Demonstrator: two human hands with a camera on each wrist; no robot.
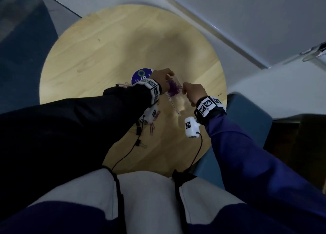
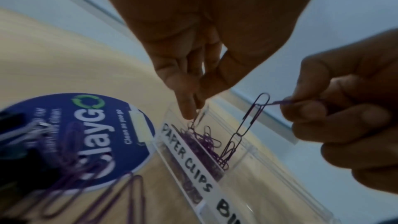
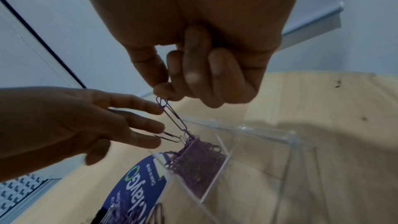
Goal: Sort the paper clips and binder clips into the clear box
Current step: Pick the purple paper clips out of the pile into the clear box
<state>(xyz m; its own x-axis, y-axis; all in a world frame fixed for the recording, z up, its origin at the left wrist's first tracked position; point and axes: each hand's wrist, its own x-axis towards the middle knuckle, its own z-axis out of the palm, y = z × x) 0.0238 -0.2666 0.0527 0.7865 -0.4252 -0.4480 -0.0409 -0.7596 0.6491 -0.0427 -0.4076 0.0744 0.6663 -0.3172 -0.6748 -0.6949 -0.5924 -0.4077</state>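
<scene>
Right now both hands work over the clear box (image 1: 173,99), which lies on the round wooden table (image 1: 105,45) just beside a blue round sticker (image 2: 86,135). The box has a white strip along its side, lettered "PAPER CLIPS" over one compartment and beginning with "BI" over the next, so each kind of clip has its own place. The paper-clip compartment already holds a tangled purple heap (image 3: 198,163); the neighbouring compartment looks bare as far as the right wrist view shows.

The right hand (image 3: 193,74) has its fingers curled, thumb and forefinger pinching the top of a chain of linked paper clips (image 2: 247,125). The chain hangs down from that pinch into the heap, probably because the clips have hooked into one another and need lowering or teasing apart rather than dropping. The left hand (image 2: 193,83) reaches down at the far end of the same compartment, fingers fairly straight, their tips closed on a single paper clip (image 2: 197,117) that meets the heap. It seems to steady or free a snagged clip while the other hand feeds the chain.

So the box sits directly below and between the two hands, with both sets of fingertips just above its rim. More purple paper clips (image 1: 152,126) and black binder clips (image 1: 138,130) still lie loose on the table near the person, under the left forearm, so much of the sorting appears undone.
</scene>
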